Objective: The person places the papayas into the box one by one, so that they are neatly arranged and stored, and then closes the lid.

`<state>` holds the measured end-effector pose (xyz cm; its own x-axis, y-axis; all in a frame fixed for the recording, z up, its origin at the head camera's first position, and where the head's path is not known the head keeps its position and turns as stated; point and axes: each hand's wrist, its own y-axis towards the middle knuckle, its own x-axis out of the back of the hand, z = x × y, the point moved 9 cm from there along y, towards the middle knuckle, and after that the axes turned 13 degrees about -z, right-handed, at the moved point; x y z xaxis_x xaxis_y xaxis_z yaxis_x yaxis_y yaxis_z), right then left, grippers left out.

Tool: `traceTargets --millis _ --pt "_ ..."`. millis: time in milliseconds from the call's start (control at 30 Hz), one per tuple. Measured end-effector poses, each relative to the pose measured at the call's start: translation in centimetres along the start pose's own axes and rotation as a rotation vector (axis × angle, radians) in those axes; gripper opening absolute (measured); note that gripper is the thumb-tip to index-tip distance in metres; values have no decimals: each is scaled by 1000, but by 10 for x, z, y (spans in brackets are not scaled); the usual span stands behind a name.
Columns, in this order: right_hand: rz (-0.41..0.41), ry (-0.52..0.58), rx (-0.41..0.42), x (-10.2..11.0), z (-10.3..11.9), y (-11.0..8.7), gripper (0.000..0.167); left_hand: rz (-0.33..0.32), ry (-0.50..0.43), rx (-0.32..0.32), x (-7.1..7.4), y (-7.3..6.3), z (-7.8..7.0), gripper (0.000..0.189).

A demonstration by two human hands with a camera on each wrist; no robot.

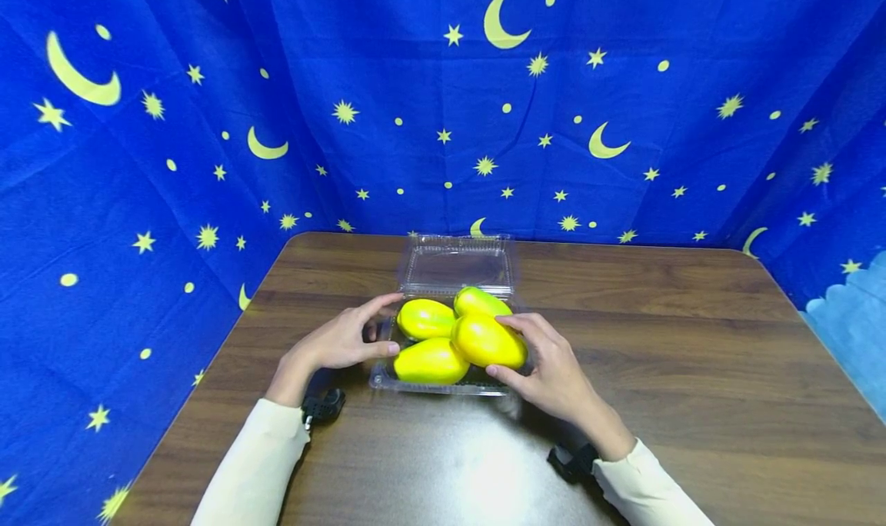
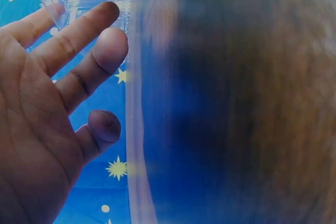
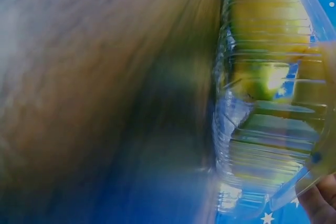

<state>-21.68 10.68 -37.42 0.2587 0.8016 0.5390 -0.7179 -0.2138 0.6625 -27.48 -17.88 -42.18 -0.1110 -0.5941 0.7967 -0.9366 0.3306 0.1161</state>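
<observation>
A clear plastic clamshell box (image 1: 443, 390) lies on the table with its lid (image 1: 458, 264) tipped back, and several yellow-green mangoes sit in it. My right hand (image 1: 547, 361) holds the front right mango (image 1: 487, 341), thumb on the near side and fingers over the far side; this mango overlaps its neighbours. At the box's left edge, my left hand (image 1: 346, 337) has its fingers spread, the thumb tip by the front left mango (image 1: 431, 361). Behind lie a back left mango (image 1: 424, 318) and a greener back right mango (image 1: 481, 301). The right wrist view shows mangoes through the ribbed box wall (image 3: 273, 129).
The brown wooden table (image 1: 664, 357) extends to both sides of the box. A blue curtain (image 1: 415, 88) with yellow moons and stars hangs behind and at the left. Black wrist cameras sit under both wrists, close over the tabletop.
</observation>
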Motion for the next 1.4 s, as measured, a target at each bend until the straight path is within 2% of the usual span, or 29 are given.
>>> traceTargets --millis 600,800,1400 --pt "59 -3 -19 -8 1 -4 71 3 -4 9 1 -2 2 83" --pt "85 -22 -20 -11 0 -5 76 -6 -11 -10 1 -1 1 83" --pt "142 -80 -50 -9 -2 -6 67 -3 9 4 1 -2 1 83"
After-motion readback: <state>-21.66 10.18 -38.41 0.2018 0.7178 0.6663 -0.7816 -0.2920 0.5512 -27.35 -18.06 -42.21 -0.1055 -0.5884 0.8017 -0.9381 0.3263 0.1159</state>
